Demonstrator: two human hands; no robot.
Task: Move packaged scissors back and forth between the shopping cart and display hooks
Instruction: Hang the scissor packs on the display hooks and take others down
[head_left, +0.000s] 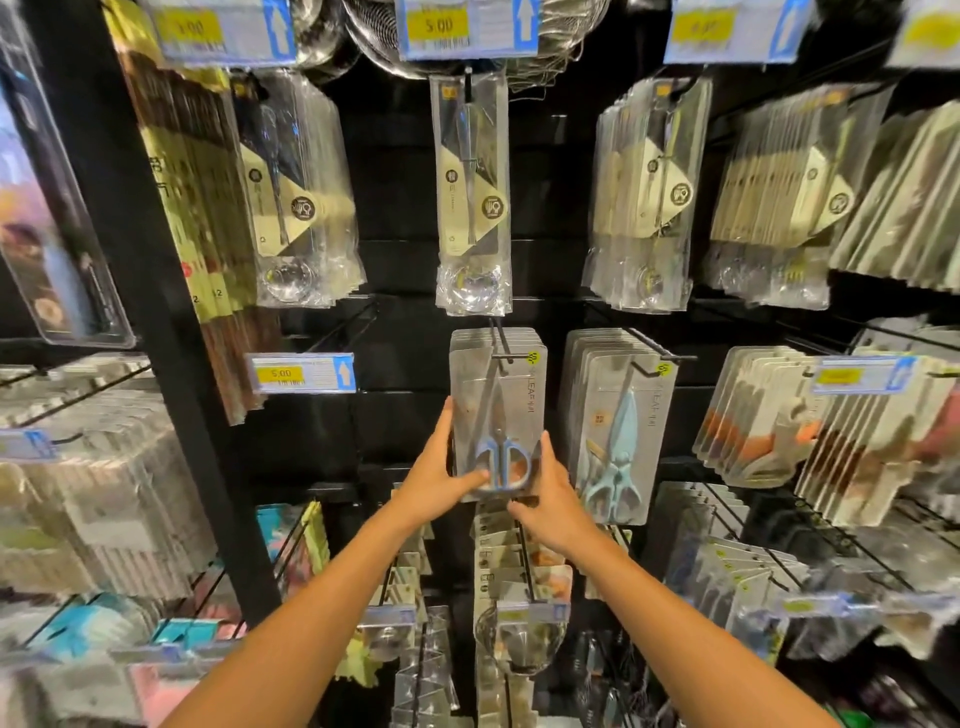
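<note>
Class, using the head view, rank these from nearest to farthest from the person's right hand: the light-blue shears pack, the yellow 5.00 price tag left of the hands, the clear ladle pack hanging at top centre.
1. Light-blue shears pack, just right of the right hand.
2. Yellow 5.00 price tag, to the left.
3. Clear ladle pack, above.

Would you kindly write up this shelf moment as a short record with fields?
setting: black shop display rack with wire hooks
held item: clear blister pack of blue-handled scissors
left hand: grips the pack's lower left edge
right hand: grips the pack's lower right corner
pack position: front of a stack at the black wire display hook
right neighbour: stacked packs of pale blue shears
above: clear-bagged metal ladle
cart: not in view
</note>
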